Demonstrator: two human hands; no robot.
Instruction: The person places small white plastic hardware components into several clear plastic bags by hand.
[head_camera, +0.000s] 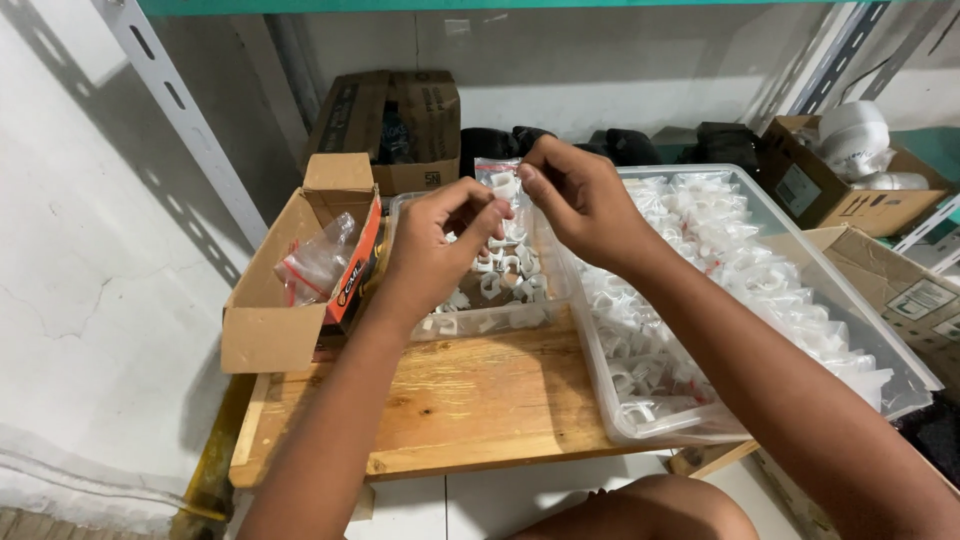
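Both my hands pinch the top of a small clear plastic bag (504, 183) with a red-striped seal, filled with white plastic clips. My left hand (437, 240) grips its left edge and my right hand (572, 195) grips its right edge. The bag hangs above a small clear container (480, 322) holding loose white clips (500, 275). To the right stands a large clear tub (800, 250) packed with several filled bags of the same clips.
An open cardboard box (265, 320) with empty clear bags (318, 262) sits at left on a wooden board (470, 400). More cardboard boxes (400, 115) stand behind and at right (850, 195). A white wall and metal shelf post (180, 110) close the left side.
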